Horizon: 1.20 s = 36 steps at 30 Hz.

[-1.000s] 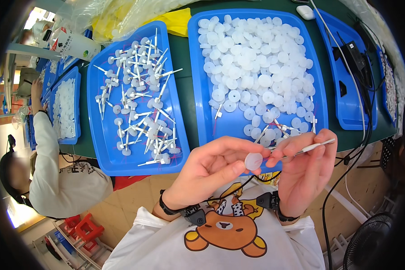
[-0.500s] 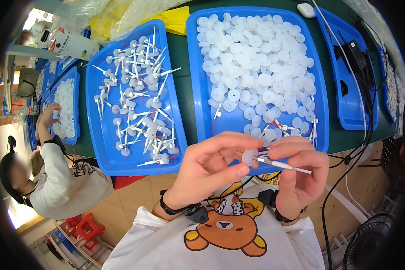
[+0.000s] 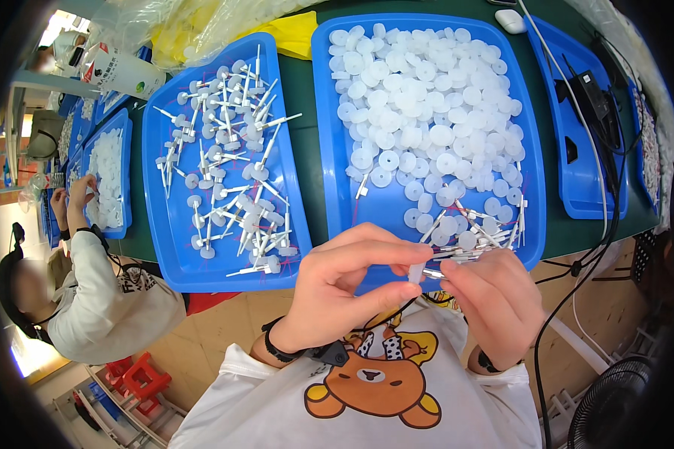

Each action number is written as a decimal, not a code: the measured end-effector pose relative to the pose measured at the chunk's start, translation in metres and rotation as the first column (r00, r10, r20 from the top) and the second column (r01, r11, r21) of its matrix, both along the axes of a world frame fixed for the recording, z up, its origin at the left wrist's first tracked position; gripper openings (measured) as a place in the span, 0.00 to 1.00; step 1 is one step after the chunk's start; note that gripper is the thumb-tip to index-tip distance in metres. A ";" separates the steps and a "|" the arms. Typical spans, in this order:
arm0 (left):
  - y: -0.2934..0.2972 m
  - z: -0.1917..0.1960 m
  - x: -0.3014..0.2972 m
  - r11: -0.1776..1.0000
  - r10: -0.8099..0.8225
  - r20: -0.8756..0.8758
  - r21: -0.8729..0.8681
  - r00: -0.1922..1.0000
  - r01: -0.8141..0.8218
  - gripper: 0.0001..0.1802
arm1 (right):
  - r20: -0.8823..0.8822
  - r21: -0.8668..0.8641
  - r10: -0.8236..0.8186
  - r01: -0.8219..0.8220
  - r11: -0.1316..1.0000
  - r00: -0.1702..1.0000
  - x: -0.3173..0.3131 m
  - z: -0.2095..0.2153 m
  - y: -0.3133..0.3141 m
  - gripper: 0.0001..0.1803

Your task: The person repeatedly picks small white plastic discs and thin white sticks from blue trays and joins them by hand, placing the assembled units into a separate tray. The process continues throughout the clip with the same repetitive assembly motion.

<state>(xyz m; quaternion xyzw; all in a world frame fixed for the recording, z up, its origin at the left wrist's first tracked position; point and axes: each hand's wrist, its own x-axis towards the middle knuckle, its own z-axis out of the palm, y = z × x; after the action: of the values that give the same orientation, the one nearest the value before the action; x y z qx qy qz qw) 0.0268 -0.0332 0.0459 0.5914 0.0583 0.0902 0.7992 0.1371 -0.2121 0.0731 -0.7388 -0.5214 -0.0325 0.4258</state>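
From the head view I see both hands raised in front of my chest, just below the near edge of the green bench (image 3: 314,142). My left hand (image 3: 337,292) has its grip narrowed on a small white plastic disc (image 3: 416,273), thumb below and fingers curled above it. My right hand (image 3: 494,299) pinches a thin white plastic pin with a metal tip (image 3: 436,274), its grip closed on it, and the tip meets the disc between the two hands. More thin pins (image 3: 457,254) lie bunched just above my right fingers; I cannot tell whether they rest in the tray or in my hand.

Right behind the hands sits a large blue plastic tray (image 3: 337,202) heaped with loose white round discs (image 3: 427,112). To its left a second blue tray (image 3: 157,247) carries finished white pieces, each a disc on a pin (image 3: 236,172), scattered across it. A third blue tray (image 3: 577,194) at the right holds a black box (image 3: 595,97) and cables. A yellow plastic bag (image 3: 292,34) lies at the far edge of the bench.

At far left another person in a white sleeve (image 3: 97,284) reaches both hands into a smaller blue tray of white discs (image 3: 108,176), well apart from mine.
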 end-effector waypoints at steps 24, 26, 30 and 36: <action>0.025 0.003 -0.016 0.793 -0.175 0.163 0.608 0.971 0.040 0.15 | -0.993 -0.037 -0.051 -0.130 0.991 -0.102 -0.021 -0.006 0.000 0.08; 0.025 0.006 -0.020 0.781 -0.095 0.135 0.624 0.986 -0.010 0.15 | -0.998 0.010 0.005 -0.072 0.997 -0.064 -0.028 -0.009 0.005 0.10; 0.042 0.011 -0.027 0.684 -0.006 0.213 0.713 0.977 -0.151 0.18 | -0.745 -0.095 -0.024 -0.071 0.993 0.666 -0.024 -0.004 0.015 0.11; 0.061 0.013 -0.052 0.178 0.494 0.221 0.921 0.841 -0.347 0.23 | 0.031 -0.369 -0.080 0.085 0.925 0.996 -0.005 -0.006 0.026 0.16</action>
<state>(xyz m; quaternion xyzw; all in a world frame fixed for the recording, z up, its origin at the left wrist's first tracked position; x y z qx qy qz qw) -0.0252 0.0280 0.0591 0.9048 0.2058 0.2850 0.2402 0.1323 -0.1861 0.0670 -0.8268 -0.4899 0.0428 0.2732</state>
